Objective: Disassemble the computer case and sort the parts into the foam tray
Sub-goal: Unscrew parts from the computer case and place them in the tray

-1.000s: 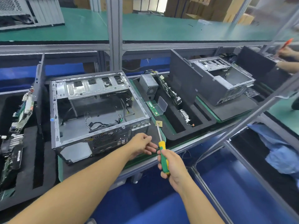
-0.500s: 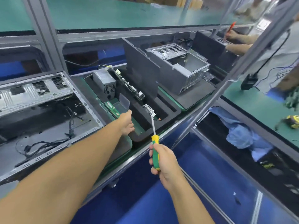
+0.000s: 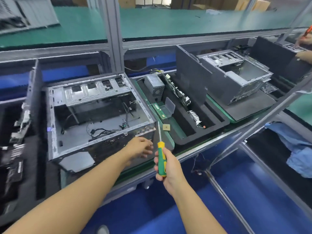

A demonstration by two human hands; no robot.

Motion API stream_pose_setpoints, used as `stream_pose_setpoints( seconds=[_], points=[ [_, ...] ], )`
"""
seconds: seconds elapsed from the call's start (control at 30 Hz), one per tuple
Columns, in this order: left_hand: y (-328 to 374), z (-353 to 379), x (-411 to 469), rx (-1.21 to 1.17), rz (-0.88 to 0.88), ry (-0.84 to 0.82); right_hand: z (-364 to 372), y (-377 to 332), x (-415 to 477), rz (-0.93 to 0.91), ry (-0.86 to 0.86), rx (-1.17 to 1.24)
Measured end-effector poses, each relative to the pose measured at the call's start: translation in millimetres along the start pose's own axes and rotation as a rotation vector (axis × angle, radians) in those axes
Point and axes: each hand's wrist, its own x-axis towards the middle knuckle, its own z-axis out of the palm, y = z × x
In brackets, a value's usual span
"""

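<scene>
An open grey computer case [image 3: 94, 115] lies on its side in front of me, with loose black cables on its floor. My left hand [image 3: 140, 146] hovers at the case's near right corner, fingers spread and loosely bent, holding nothing. My right hand [image 3: 166, 163] grips the green-and-yellow handle of a screwdriver [image 3: 160, 146], shaft pointing up beside that corner. Right of the case sits the black foam tray [image 3: 219, 123], holding a power supply [image 3: 154, 87], a circuit board [image 3: 177, 91], a memory stick [image 3: 158, 109] and a clear plastic box [image 3: 168, 107]. A small square chip [image 3: 166, 127] lies on the tray's front.
A second open case [image 3: 236, 76] stands on a black pad further right, where another person's hand [image 3: 303, 40] holds a red tool. Another foam tray with parts [image 3: 16, 132] is at the left. A metal frame bar [image 3: 253, 122] slants across the right. Blue cloth [image 3: 295, 149] lies below.
My view swung back left from the foam tray to the case. My left hand drew back from the tray to the case's near right corner. The right hand keeps the screwdriver.
</scene>
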Motion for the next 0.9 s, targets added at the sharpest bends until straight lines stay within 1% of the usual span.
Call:
stream_pose_setpoints(
  seconds=[0.1, 0.17, 0.2, 0.3, 0.33, 0.37, 0.43, 0.47, 0.5, 0.53, 0.63, 0.7, 0.9],
  points=[
    [-46, -30, -17, -0.230, -0.118, 0.113, 18, 20, 2, 0.043, -0.048, -0.097],
    [-74, -46, -26, -0.206, -0.121, 0.234, 26, 35, 2, 0.061, -0.061, -0.175],
    [-87, -53, -30, -0.117, -0.093, 0.290, 28, 43, 2, 0.070, -0.062, -0.206],
    [-114, -74, -42, 0.356, 0.028, 0.403, 31, 67, -2, 0.082, -0.056, -0.273],
    [-120, -79, -43, 0.406, 0.043, 0.432, 32, 75, -3, 0.071, -0.061, -0.309],
    [-124, -83, -43, 0.394, 0.043, 0.449, 33, 82, -4, 0.054, -0.068, -0.357],
    [-124, -88, -38, 0.082, -0.017, 0.470, 36, 91, -4, 0.017, -0.071, -0.445],
    [-122, -87, -36, -0.101, -0.047, 0.452, 38, 92, -3, 0.006, -0.062, -0.473],
    [-120, -84, -35, -0.226, -0.053, 0.433, 41, 93, -1, -0.002, -0.056, -0.493],
    [-116, -81, -34, -0.300, -0.045, 0.409, 44, 93, 0, -0.008, -0.057, -0.502],
    [-106, -68, -38, -0.484, -0.027, 0.276, 52, 92, 3, -0.023, -0.065, -0.499],
    [-106, -59, -43, -0.551, -0.011, 0.231, 56, 93, 2, -0.035, -0.081, -0.504],
    [-135, -68, -61, -0.705, 0.041, 0.359, 68, 107, -5, -0.054, -0.175, -0.582]
  ],
)
